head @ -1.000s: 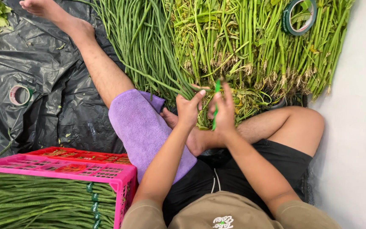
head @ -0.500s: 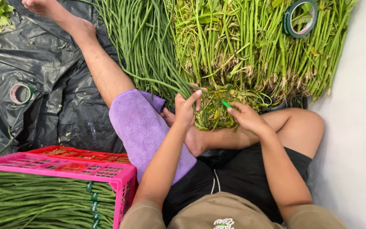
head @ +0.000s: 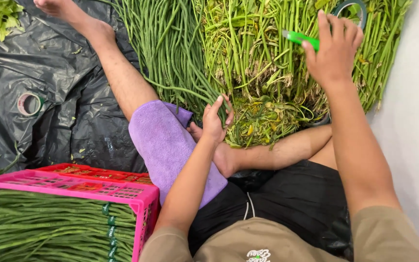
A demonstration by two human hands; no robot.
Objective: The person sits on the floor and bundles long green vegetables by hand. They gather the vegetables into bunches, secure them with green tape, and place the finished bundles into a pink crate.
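A white wall [head: 413, 136] hems in the right side, and only the black plastic sheet [head: 59, 111] on the left offers open floor. The tape roll [head: 350, 9] at the top is cut off by the frame and partly hidden behind the right hand [head: 333, 48]. That hand grips a small green cutter [head: 300, 39], raised over the leafy stalks [head: 263, 63]. The left hand [head: 215, 119], fingers loosely curled, touches the long beans [head: 170, 53] beside a purple cloth [head: 166, 145]. Bundled beans fill a pink crate [head: 141, 199].
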